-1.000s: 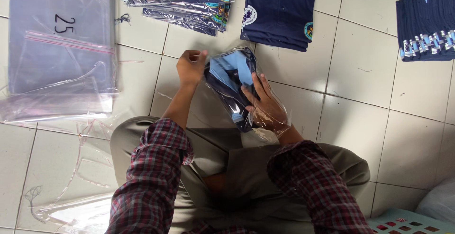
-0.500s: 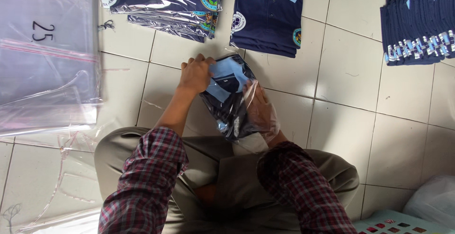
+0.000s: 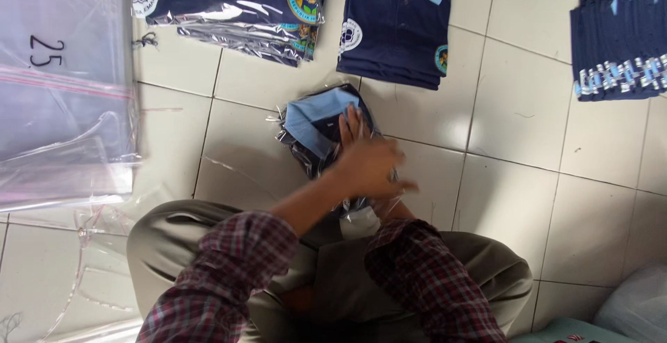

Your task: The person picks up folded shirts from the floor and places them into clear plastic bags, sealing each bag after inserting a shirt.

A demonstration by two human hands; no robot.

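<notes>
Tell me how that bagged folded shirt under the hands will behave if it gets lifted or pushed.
The bagged shirt is folded cloth, so it would likely sag when lifted. Its glossy, crinkled plastic probably slides easily on the floor tiles and may slip in the left hand. It lies flat, so rolling or tipping seems unlikely.

Your left hand point(image 3: 368, 159) lies on the bagged folded shirt point(image 3: 316, 131) on the floor tiles point(image 3: 514, 141), just ahead of your knees. Left of it sits the stack of plastic bags point(image 3: 62, 86); beyond it lie bagged shirts point(image 3: 236, 9) and an unbagged shirt pile point(image 3: 399, 27). Far right, another shirt stack point(image 3: 618, 34).
</notes>
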